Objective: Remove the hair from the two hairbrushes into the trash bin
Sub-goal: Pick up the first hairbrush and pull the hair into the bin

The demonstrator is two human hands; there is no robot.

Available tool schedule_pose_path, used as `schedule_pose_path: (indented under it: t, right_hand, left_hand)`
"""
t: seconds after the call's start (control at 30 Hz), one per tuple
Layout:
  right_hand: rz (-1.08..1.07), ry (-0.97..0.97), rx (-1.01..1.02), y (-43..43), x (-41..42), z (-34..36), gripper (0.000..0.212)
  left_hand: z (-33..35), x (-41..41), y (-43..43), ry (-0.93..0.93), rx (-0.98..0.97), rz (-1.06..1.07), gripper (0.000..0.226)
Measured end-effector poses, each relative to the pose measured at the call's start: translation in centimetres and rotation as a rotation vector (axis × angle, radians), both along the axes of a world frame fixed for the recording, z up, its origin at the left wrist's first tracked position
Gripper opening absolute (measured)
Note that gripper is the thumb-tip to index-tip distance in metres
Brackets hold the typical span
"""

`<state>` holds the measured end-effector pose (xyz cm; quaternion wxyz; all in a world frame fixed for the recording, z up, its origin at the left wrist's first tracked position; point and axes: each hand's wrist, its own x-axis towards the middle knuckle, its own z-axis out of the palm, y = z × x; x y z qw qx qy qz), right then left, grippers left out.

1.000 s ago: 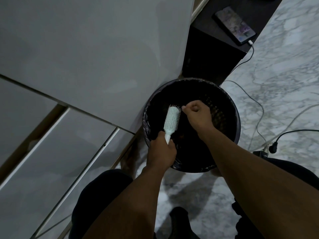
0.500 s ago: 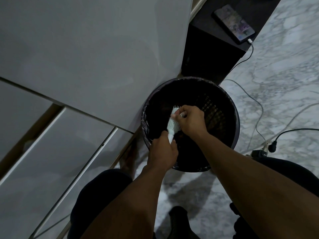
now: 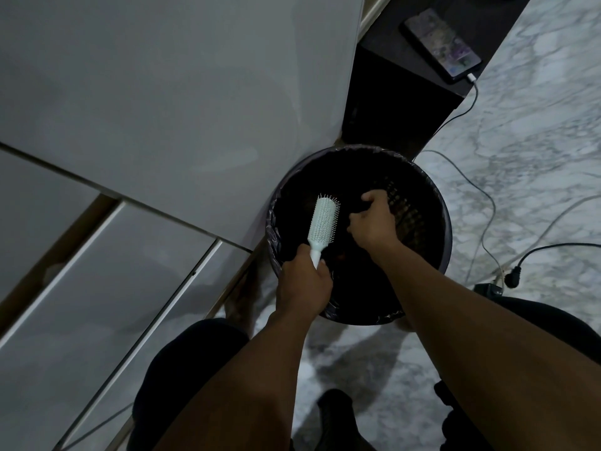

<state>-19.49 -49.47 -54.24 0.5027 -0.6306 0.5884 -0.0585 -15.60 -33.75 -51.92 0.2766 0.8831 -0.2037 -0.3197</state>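
A white round hairbrush (image 3: pixel 323 222) is upright over the black-lined trash bin (image 3: pixel 446 229), bristles facing right. My left hand (image 3: pixel 304 284) grips its handle at the bin's near-left rim. My right hand (image 3: pixel 374 222) hovers inside the bin's mouth, just right of the brush head and apart from it, fingers curled shut. Against the dark bin I cannot make out any hair in those fingers. Only this one hairbrush is in view.
White cabinet fronts (image 3: pixel 162 92) fill the left, touching the bin. A dark stand (image 3: pixel 400 102) behind the bin carries a phone (image 3: pixel 442 43) on a charging cable. Cables (image 3: pixel 484 203) and a plug (image 3: pixel 512 276) lie on the marble floor at the right. My knees frame the bottom.
My right hand was pinching at the brush bristles half a second ago. It has pulled away to the right, over the bin. The left hand tilted the brush head slightly left.
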Motion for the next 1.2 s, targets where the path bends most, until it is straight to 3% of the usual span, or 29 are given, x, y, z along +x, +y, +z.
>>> schedule_pose_path:
  t: [0.1, 0.13, 0.3, 0.53, 0.6, 0.7, 0.77, 0.87, 0.93, 0.97, 1.07, 1.1, 1.2]
  right_hand:
    - [0.01, -0.038, 0.139, 0.6, 0.3, 0.6, 0.054]
    - [0.029, -0.075, 0.178, 0.7, 0.4, 1.0, 0.056]
    - [0.033, -0.116, 0.091, 0.1, 0.4, 0.6, 0.027]
    - [-0.045, 0.051, -0.145, 0.0, 0.1, 1.7, 0.045]
    - [0.031, 0.081, -0.124, -0.4, -0.2, 1.9, 0.019]
    - [0.215, 0.142, 0.05, 0.1, -0.8, 1.5, 0.043]
    - [0.213, 0.225, -0.04, 0.4, -1.2, 1.4, 0.022]
    - [0.212, 0.189, -0.162, 0.5, -1.2, 2.1, 0.013]
    - [0.313, 0.139, -0.151, 0.6, -0.9, 2.5, 0.049]
    - [0.32, 0.124, -0.133, 0.7, -0.7, 2.6, 0.054]
    - [0.191, 0.081, -0.119, 0.5, -0.7, 2.6, 0.02]
    - [0.192, 0.074, -0.1, 0.4, -0.8, 2.6, 0.02]
    - [0.312, 0.021, 0.058, 0.2, -0.7, 3.5, 0.075]
  left_hand:
    - [0.0, 0.0, 0.0, -0.004, 0.015, -0.007, 0.016]
    - [-0.1, -0.1, 0.0, -0.007, 0.018, -0.019, 0.017]
    - [-0.2, -0.2, 0.0, -0.016, 0.006, -0.062, 0.019]
    - [-0.1, 0.1, 0.1, -0.033, 0.03, -0.012, 0.019]
    - [-0.1, 0.2, 0.3, -0.041, 0.033, 0.0, 0.018]
    - [0.2, 0.3, 0.4, -0.048, 0.035, -0.003, 0.017]
    - [0.3, 0.3, 0.5, -0.053, 0.042, -0.007, 0.017]
    - [0.3, 0.3, 0.7, -0.057, 0.042, -0.01, 0.018]
    - [0.3, 0.2, 0.9, -0.055, 0.027, -0.012, 0.016]
    - [0.3, 0.1, 0.9, -0.049, 0.016, -0.014, 0.016]
    - [0.6, 0.0, 0.7, -0.03, -0.018, -0.003, 0.018]
    - [0.7, 0.0, 0.6, -0.024, -0.031, 0.004, 0.019]
    - [1.9, 0.0, 0.4, 0.02, -0.071, 0.025, 0.021]
